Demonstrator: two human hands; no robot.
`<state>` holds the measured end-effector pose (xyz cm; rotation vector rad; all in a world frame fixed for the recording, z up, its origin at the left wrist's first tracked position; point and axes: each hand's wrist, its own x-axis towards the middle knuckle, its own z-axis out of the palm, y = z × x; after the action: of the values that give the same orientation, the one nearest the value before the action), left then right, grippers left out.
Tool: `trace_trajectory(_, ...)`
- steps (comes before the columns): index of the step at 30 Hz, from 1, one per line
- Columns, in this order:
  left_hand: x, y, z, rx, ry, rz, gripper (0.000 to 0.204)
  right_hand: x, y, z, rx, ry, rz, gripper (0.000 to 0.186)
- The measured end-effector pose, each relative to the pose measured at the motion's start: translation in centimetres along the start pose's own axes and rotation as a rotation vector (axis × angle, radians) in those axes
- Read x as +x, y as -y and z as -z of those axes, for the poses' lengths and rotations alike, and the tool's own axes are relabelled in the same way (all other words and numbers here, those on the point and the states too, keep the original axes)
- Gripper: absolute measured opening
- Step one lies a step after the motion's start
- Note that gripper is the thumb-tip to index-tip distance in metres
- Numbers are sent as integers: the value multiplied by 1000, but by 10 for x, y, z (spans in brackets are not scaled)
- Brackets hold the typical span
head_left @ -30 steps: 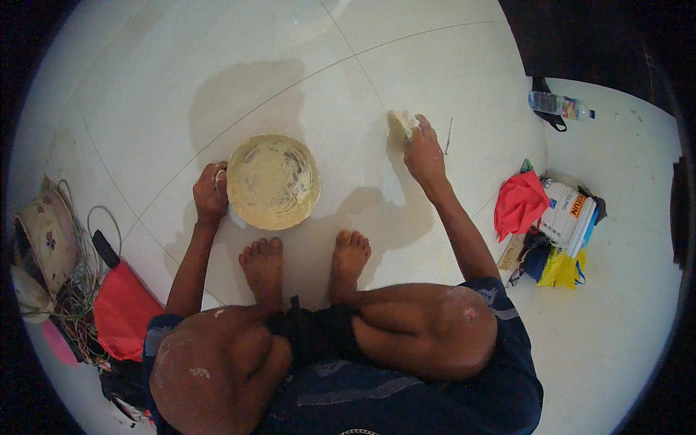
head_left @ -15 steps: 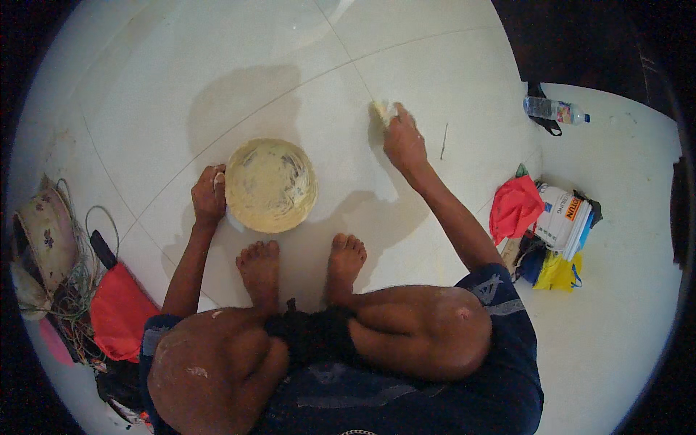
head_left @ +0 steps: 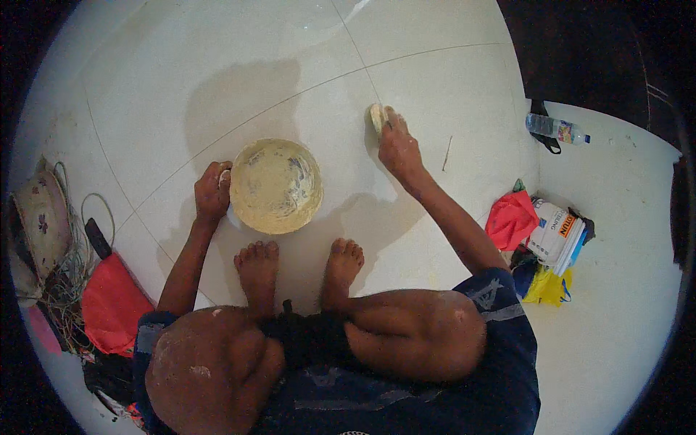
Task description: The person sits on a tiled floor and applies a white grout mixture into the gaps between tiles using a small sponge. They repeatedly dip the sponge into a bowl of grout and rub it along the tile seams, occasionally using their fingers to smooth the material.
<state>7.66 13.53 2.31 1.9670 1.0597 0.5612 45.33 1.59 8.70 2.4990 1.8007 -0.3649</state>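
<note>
My left hand point(head_left: 211, 192) is closed at the left side of a round bowl point(head_left: 238, 190), tilted so that its inside faces me. Cream-coloured paste coats that inside, with dark floral patches showing through. Whether the bowl has a handle under my fingers is hidden. Over the floor, ahead and to the right, my right hand point(head_left: 400, 148) pinches a small flat pale piece point(head_left: 376, 118) smeared with paste; its exact kind cannot be made out. The piece is close to a joint line between the pale floor tiles point(head_left: 348, 94).
A thin stick point(head_left: 446, 154) lies right of my right hand. Farther right are a water bottle point(head_left: 558, 129), a red cloth point(head_left: 512, 220), a white bucket point(head_left: 554, 232) and a yellow bag point(head_left: 549, 285). At left stand a red bag point(head_left: 110, 304), tangled cord point(head_left: 67, 284) and a flowered container point(head_left: 45, 217).
My right hand has shifted slightly left and down with the pale piece, which now shows more sharply. The bowl remains in my left hand, nearly unmoved; the whole view has shifted a little.
</note>
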Motion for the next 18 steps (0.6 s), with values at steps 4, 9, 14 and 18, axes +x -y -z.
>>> trace_trajectory(4,3,-4,3,37,19,0,24,14,-3,14,-186,66,-107,34)
trace_trajectory(9,1,1,2,72,18,-45,28,16,-5,17,-126,74,-21,29)
trace_trajectory(14,3,2,2,43,-10,-105,27,63,-39,41,-110,-135,-8,27)
trace_trajectory(18,4,2,-2,30,-29,-129,26,88,-53,39,-200,-101,258,26)
